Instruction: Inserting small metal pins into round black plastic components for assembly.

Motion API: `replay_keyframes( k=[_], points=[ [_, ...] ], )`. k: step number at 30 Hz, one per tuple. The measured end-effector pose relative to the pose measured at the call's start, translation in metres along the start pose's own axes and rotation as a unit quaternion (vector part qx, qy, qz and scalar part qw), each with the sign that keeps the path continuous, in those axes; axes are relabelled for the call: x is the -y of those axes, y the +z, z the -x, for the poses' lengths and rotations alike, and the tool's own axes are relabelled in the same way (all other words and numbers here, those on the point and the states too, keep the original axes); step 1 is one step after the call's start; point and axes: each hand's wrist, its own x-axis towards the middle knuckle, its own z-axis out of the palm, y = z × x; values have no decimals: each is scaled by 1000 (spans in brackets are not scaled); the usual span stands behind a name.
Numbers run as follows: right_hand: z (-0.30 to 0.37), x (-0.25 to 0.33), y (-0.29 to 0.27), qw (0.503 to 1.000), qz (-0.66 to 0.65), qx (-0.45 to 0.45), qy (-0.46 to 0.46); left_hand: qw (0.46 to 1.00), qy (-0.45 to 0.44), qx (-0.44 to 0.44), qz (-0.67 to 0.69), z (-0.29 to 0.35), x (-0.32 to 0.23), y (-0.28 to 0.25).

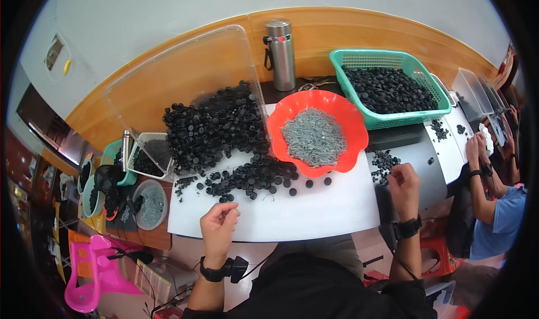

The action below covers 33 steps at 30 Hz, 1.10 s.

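My left hand [218, 229] is over the front of the white sheet [325, 215], its fingertips pinched together just in front of a spread of round black caps [255, 176]. Whatever it pinches, if anything, is too small to make out. Beside a small pile of tiny black parts [384, 163] on the right, my right hand [405, 191] has its fingers curled inward and closed; their contents are hidden. Between the hands, farther back, stands a red scalloped bowl [357, 125] full of thin silvery metal pieces [314, 136].
A clear bin [185, 60] tipped on its side spills black caps at the back left. Behind the bowl are a steel flask [284, 60] and a green basket [387, 119] of black parts. A pink chair [101, 268] stands lower left; a co-worker [494, 212] sits at right.
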Motion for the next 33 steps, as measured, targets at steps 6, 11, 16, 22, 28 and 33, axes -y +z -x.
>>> replay_keyframes(
  k=[6,11,16,22,28,33],
  points=[
    [19,36,3,994,-51,77,-53,977,152,42,-146,-16,-12,27],
    [32,70,19,963,-119,208,-120,887,258,62,-378,-35,-26,46],
    [38,73,29,955,-116,229,-150,854,254,112,-440,-27,-25,48],
    [41,68,30,955,-112,233,-144,893,257,119,-349,-19,-18,27],
    [47,80,45,948,-141,237,-161,873,284,38,-395,-43,-27,18],
    [52,97,62,920,-139,285,-229,880,237,103,-399,-34,-26,14]
  ],
)
